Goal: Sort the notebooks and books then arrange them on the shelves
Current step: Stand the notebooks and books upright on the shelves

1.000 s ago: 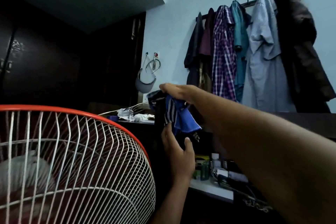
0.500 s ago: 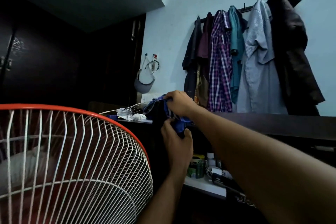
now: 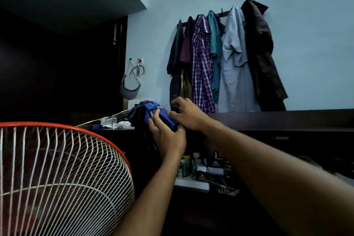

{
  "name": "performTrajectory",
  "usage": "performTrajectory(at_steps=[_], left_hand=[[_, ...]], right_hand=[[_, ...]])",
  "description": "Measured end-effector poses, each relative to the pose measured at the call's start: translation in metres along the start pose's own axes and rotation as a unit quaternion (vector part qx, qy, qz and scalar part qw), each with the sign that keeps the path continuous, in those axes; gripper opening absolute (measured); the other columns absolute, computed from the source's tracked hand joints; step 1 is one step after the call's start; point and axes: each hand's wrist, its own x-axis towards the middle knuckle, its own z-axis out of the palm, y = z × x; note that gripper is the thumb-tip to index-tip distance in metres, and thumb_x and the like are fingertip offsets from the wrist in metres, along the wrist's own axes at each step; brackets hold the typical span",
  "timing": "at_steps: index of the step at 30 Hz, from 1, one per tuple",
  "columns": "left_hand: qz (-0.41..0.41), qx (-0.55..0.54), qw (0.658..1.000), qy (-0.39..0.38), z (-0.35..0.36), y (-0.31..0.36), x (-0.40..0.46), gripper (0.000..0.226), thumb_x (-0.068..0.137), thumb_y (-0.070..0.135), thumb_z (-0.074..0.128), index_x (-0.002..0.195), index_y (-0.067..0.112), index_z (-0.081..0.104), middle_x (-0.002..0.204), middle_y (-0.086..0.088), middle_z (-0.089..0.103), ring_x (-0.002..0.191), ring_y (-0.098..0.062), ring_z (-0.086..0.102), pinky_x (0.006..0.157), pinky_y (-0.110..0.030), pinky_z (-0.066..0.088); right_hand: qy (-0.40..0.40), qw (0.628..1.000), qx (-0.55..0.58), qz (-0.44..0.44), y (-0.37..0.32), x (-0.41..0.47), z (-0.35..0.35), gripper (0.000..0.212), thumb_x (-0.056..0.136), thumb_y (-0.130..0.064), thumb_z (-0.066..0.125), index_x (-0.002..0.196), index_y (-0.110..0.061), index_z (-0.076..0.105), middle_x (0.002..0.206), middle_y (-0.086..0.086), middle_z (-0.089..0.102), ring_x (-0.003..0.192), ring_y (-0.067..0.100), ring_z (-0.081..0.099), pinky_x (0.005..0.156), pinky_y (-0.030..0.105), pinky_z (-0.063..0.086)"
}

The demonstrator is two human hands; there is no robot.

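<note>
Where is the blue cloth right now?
In the head view's middle, the blue cloth sits on the dark cabinet top, held by the left hand, with the right hand touching its right end.
</note>
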Motion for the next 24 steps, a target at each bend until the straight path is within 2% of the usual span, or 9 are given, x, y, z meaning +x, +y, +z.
performTrajectory(at_steps=[5, 8, 10, 13, 15, 17, 19, 21, 24], left_hand=[[-0.005, -0.021, 0.999, -0.036, 0.032, 0.02, -0.05, 0.072, 0.079, 0.023, 0.068, 0.144, 0.028, 0.036, 0.156, -0.01, 0.03, 0.135, -0.034, 0.043, 0.11, -0.045, 0.038], [-0.048, -0.069, 0.991, -0.108, 0.065, 0.02, -0.097, 0.074, 0.082, 0.028, 0.069, 0.146, 0.033, 0.032, 0.155, -0.007, 0.034, 0.136, -0.028, 0.044, 0.11, -0.042, 0.04], [-0.082, -0.111, 0.969, -0.206, 0.091, 0.015, -0.134, 0.069, 0.089, 0.023, 0.067, 0.146, 0.036, 0.03, 0.151, -0.006, 0.04, 0.135, -0.021, 0.045, 0.11, -0.038, 0.04], [-0.121, -0.177, 0.899, -0.382, 0.132, -0.005, -0.188, 0.056, 0.091, 0.019, 0.066, 0.131, 0.044, 0.037, 0.133, -0.002, 0.056, 0.116, -0.017, 0.061, 0.098, -0.031, 0.048], [-0.133, -0.193, 0.827, -0.511, 0.165, -0.016, -0.232, 0.048, 0.083, 0.033, 0.07, 0.118, 0.051, 0.042, 0.123, 0.002, 0.065, 0.107, -0.015, 0.066, 0.093, -0.029, 0.051], [-0.133, -0.181, 0.75, -0.622, 0.187, -0.019, -0.279, 0.045, 0.082, 0.043, 0.071, 0.117, 0.054, 0.045, 0.121, 0.006, 0.066, 0.107, -0.012, 0.066, 0.092, -0.031, 0.052], [-0.122, -0.179, 0.691, -0.689, 0.196, -0.01, -0.329, 0.043, 0.09, 0.04, 0.069, 0.126, 0.047, 0.046, 0.12, 0.009, 0.066, 0.107, -0.011, 0.065, 0.086, -0.029, 0.051], [-0.117, -0.2, 0.655, -0.719, 0.199, 0.004, -0.372, 0.041, 0.088, 0.033, 0.068, 0.125, 0.04, 0.051, 0.117, 0.007, 0.069, 0.106, -0.015, 0.067, 0.086, -0.032, 0.053], [-0.107, -0.223, 0.602, -0.759, 0.187, 0.03, -0.442, 0.041, 0.077, 0.018, 0.06, 0.111, 0.04, 0.059, 0.107, -0.002, 0.074, 0.104, -0.027, 0.071, 0.093, -0.052, 0.056]], right_hand=[[0.068, 0.997, 0.037, 0.024, 0.039, -0.07, -0.041, 0.041, 0.095, -0.037, 0.066, 0.128, -0.016, 0.057, 0.12, 0.003, 0.053, 0.112, 0.015, 0.051, 0.088, 0.026, 0.037], [0.103, 0.985, 0.095, 0.1, 0.081, -0.129, -0.061, 0.035, 0.092, -0.032, 0.071, 0.121, -0.015, 0.061, 0.118, 0.009, 0.062, 0.109, 0.023, 0.061, 0.093, 0.037, 0.05], [0.119, 0.975, 0.111, 0.15, 0.112, -0.174, -0.071, 0.03, 0.091, -0.028, 0.073, 0.115, -0.015, 0.063, 0.113, 0.011, 0.064, 0.107, 0.026, 0.065, 0.094, 0.042, 0.053], [0.137, 0.959, 0.074, 0.238, 0.148, -0.25, -0.087, 0.021, 0.093, -0.02, 0.07, 0.112, -0.012, 0.065, 0.107, 0.006, 0.067, 0.098, 0.013, 0.066, 0.079, 0.02, 0.055], [0.166, 0.937, 0.033, 0.306, 0.166, -0.314, -0.105, 0.017, 0.094, -0.015, 0.068, 0.11, -0.008, 0.065, 0.1, 0.001, 0.068, 0.092, 0.01, 0.067, 0.072, 0.013, 0.051], [0.196, 0.906, -0.004, 0.376, 0.171, -0.377, -0.122, 0.015, 0.094, -0.014, 0.068, 0.109, -0.01, 0.066, 0.1, -0.001, 0.069, 0.095, 0.012, 0.068, 0.075, 0.014, 0.051], [0.229, 0.871, -0.037, 0.433, 0.16, -0.431, -0.137, 0.016, 0.093, -0.016, 0.069, 0.109, -0.015, 0.066, 0.107, 0.0, 0.067, 0.099, 0.012, 0.067, 0.082, 0.019, 0.051], [0.262, 0.845, -0.046, 0.463, 0.141, -0.469, -0.143, 0.015, 0.091, -0.016, 0.07, 0.105, -0.02, 0.066, 0.109, 0.004, 0.067, 0.101, 0.016, 0.066, 0.085, 0.028, 0.053], [0.298, 0.812, -0.07, 0.497, 0.097, -0.531, -0.141, 0.012, 0.09, -0.02, 0.069, 0.099, -0.027, 0.065, 0.107, 0.006, 0.067, 0.1, 0.017, 0.066, 0.089, 0.035, 0.054]])
